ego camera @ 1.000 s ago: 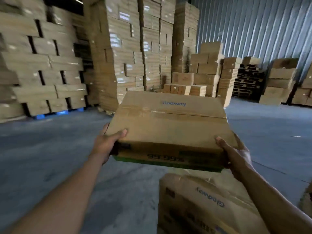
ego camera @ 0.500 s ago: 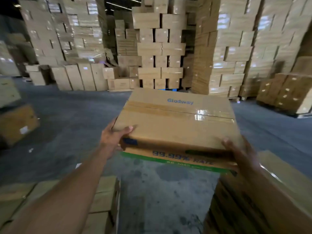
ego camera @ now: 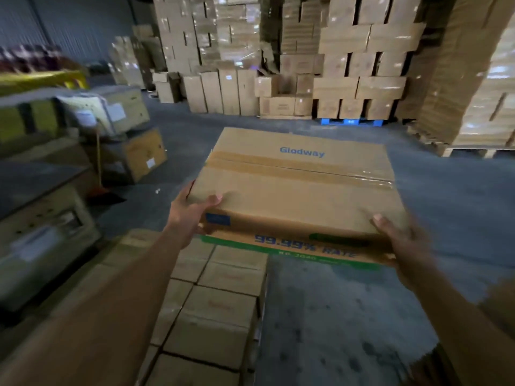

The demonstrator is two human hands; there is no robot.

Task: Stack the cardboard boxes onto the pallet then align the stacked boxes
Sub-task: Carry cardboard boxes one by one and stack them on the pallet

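The concrete floor (ego camera: 348, 316) is taking up most of the view, with the far stacks (ego camera: 362, 65) of cartons rising along the back wall. Nearer the person, at lower centre-left, a low stack (ego camera: 223, 310) of cartons is lying with its flat top layer exposed. Its rows are running away from the viewer, and the pallet beneath it is not showing. The carried box (ego camera: 301, 196) is hanging in the air above the far right part of this stack, touching nothing but the hands. Most of its width is projecting out over bare floor. Its long axis is running left to right across the view, parallel to the tape seam (ego camera: 292, 168), with the right end sitting slightly lower in the picture. The left hand (ego camera: 189, 215) is gripping the near left corner and is positioned directly over the stack. The right hand (ego camera: 401, 246) is gripping the near right corner and is positioned over the floor, well apart from the stack. The left thumb (ego camera: 214, 198) and the right thumb (ego camera: 380, 221) are pressing on the top face, while the remaining fingers are wrapping under the box edge, mostly out of sight. Judged from this layout, the landing place is lying below and to the left of the box, so the left hand is the nearer one. The coming move is probably calling for a leftward and downward shift.
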